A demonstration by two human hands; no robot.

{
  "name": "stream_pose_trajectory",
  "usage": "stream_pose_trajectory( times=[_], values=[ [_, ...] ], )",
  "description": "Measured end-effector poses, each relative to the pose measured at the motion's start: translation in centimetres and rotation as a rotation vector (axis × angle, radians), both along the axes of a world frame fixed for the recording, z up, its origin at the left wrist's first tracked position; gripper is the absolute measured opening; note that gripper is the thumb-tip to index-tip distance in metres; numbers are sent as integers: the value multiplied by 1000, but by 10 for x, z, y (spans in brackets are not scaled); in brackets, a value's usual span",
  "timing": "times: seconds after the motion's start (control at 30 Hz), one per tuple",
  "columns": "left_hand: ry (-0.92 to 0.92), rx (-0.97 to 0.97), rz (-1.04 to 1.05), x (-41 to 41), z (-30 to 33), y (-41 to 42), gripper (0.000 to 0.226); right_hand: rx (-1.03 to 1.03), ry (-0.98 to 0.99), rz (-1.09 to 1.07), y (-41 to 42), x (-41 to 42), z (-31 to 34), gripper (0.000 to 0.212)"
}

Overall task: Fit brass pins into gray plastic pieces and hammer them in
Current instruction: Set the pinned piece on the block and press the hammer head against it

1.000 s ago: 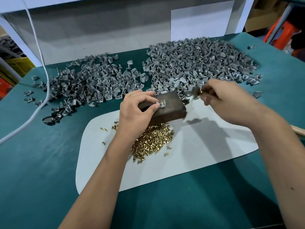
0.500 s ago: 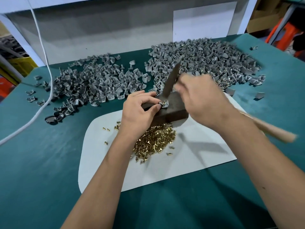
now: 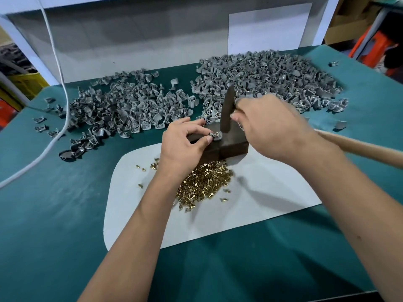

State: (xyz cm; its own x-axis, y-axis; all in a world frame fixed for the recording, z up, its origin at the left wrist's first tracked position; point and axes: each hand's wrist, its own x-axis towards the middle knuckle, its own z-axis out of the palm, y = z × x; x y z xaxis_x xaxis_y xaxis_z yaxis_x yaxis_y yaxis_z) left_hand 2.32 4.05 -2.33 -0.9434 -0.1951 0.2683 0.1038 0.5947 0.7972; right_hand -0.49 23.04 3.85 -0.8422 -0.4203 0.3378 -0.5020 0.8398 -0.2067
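Gray plastic piece [image 3: 215,136] sat on the dark block [image 3: 226,142], pinched by your left hand [image 3: 185,147]. Your right hand [image 3: 274,127] gripped the hammer [image 3: 227,110] upright above it; brass pins [image 3: 205,184] lay just before the block.

Even, bright overhead light; soft shadows fall toward 5 o'clock on the white mat [image 3: 272,192]. Motion blur smears the right hand [image 3: 274,127]. Wide-angle bending at the edges.

Teal-covered table [image 3: 54,214] fills view. Grey-white wall panel [image 3: 130,40] along far edge. White cable [image 3: 55,55] hangs far left. Cardboard boxes [image 3: 349,20], orange stool [image 3: 366,42] beyond far right corner.
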Motion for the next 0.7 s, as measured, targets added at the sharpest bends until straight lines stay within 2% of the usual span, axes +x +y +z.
stream_pose_trajectory(
  times=[0.07, 0.1, 0.2, 0.27, 0.3, 0.37, 0.4, 0.53, 0.6, 0.7],
  values=[
    [12, 2, -9, 0, -1, -1, 14, -201, 127, 18, 1, 2, -1, 22],
    [17, 2, -9, -1, -1, -1, 14, -219, 128, 39, -2, 5, -3, 22],
    [15, -6, -13, -1, -2, 0, 16, 7, -36, 42, -14, 10, -12, 17],
    [11, -21, -2, -1, -2, 0, 14, 88, 5, 21, -12, 4, -3, 18],
    [8, -24, -4, -1, -2, 0, 13, 73, 64, 20, -10, 3, 1, 19],
    [14, -16, -5, -3, -3, -1, 12, -109, 205, 26, -8, 4, 3, 21],
    [19, -16, -5, -3, -4, -2, 13, -167, 210, 32, -10, 8, 1, 21],
    [28, -11, -20, -3, -3, -1, 15, 58, -48, -9, -13, 11, -10, 23],
    [29, -8, -9, -3, -3, -1, 15, 57, 18, -14, -10, 5, -3, 21],
    [37, -7, -9, -4, -4, -3, 14, -151, 182, -6, -9, 9, -4, 19]
  ],
)
